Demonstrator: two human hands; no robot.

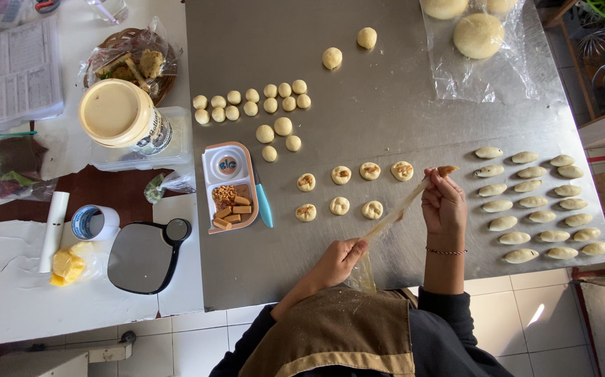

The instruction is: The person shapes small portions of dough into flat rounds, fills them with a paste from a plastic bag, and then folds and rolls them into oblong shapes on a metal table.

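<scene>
Clear plastic piping bag (393,213) stretches taut between both hands: left hand (341,257) pinches its lower end, right hand (443,202) squeezes the brown-filled tip. Beyond the grip lie filled dough rounds (341,174); its contents are hard to make out. Left of them sits a compartment tray (229,187) with a round blue label, a white-lidded jar (122,116) further off.

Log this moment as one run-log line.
left hand: grips clear plastic piping bag | right hand: pinches bag's brown-filled tip | below: round filled dough pieces on steel table
</scene>
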